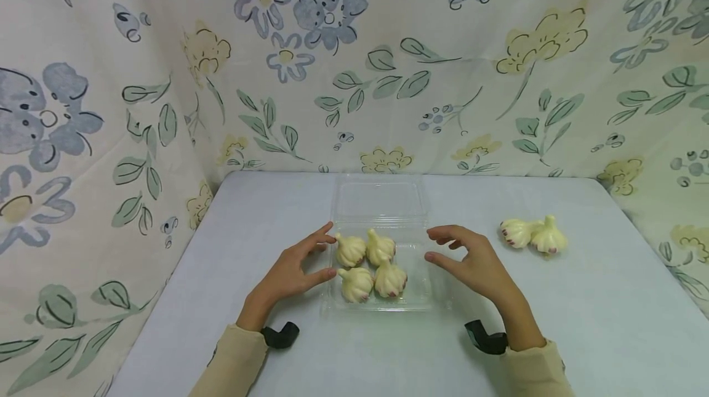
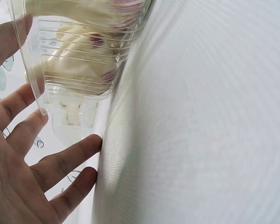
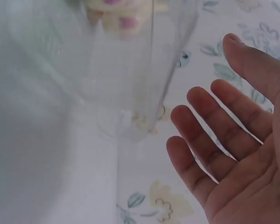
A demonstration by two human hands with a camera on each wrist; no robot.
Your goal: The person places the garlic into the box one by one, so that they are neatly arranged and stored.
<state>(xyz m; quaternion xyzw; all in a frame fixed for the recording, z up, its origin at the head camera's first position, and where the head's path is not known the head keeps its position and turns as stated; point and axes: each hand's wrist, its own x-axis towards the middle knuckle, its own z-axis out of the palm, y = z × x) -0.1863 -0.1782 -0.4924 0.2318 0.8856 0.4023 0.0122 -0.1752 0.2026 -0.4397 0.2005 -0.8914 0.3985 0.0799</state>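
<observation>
A clear plastic clamshell box (image 1: 418,274) lies on the table with its lid (image 1: 379,199) folded back. Several garlic bulbs (image 1: 356,284) sit in its left and middle part, pale with purple marks. At the box's left side is my left hand (image 1: 293,269), fingers spread; in the left wrist view its fingertips (image 2: 41,116) touch the rim. Opposite, my right hand (image 1: 476,261) hovers by the right side, thumb and fingers parted, holding nothing. The right wrist view shows this hand (image 3: 242,154) apart from the box wall (image 3: 130,79).
Two more garlic bulbs (image 1: 548,237) lie together on the white table (image 1: 598,323), right of my right hand. Flower-printed cloth (image 1: 388,77) hangs behind the table and along its sides. A black strap piece (image 1: 487,338) sits at each wrist.
</observation>
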